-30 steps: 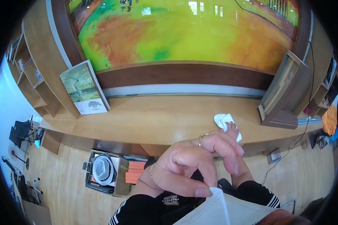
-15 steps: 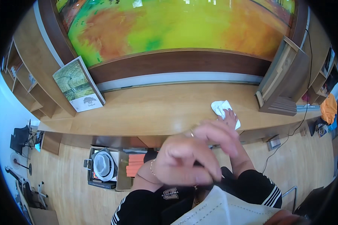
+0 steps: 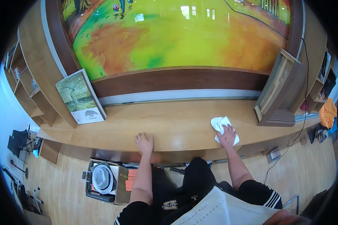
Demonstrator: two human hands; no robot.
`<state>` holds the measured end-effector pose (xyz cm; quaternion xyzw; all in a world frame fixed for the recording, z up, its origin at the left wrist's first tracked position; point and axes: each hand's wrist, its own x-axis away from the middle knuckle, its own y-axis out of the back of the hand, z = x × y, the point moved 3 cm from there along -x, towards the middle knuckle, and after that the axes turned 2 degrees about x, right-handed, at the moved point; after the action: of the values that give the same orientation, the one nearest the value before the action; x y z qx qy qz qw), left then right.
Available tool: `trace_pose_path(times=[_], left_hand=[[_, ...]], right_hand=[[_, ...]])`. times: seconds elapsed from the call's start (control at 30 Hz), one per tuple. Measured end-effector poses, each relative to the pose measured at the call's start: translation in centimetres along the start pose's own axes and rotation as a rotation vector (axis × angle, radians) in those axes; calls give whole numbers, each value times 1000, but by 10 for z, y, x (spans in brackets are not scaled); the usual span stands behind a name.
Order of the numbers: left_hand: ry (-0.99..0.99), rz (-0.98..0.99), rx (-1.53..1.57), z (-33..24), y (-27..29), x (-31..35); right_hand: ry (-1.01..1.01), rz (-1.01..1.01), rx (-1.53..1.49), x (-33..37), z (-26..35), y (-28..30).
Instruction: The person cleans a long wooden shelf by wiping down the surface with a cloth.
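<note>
The left hand (image 3: 144, 143) is no longer pinching the edge of the white face mask (image 3: 223, 208) or hovering in front of it. It is now resting on the wooden desktop (image 3: 176, 120), with the left forearm (image 3: 142, 182) reaching forward.

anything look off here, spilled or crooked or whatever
Nothing looks spilled or broken. The cable seems most out of place: it hangs loose at the right and appears to trail over the floor rather than being tucked away. The cloth under the right hand is rumpled, but that hardly looks odd.
</note>
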<state>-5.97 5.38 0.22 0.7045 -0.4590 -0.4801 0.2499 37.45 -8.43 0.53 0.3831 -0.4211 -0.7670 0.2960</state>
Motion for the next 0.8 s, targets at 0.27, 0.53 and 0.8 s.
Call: trace_pose_path(times=[0.27,0.53,0.8], left_hand=[[83,107,-136,-20,15,4],[78,124,-158,-19,11,7],[-29,2,-271,-17,4,11]], right_hand=[[104,151,-8,16,100,-41],[534,278,-212,86,233,-53],[442,205,-223,49,121,-37]])
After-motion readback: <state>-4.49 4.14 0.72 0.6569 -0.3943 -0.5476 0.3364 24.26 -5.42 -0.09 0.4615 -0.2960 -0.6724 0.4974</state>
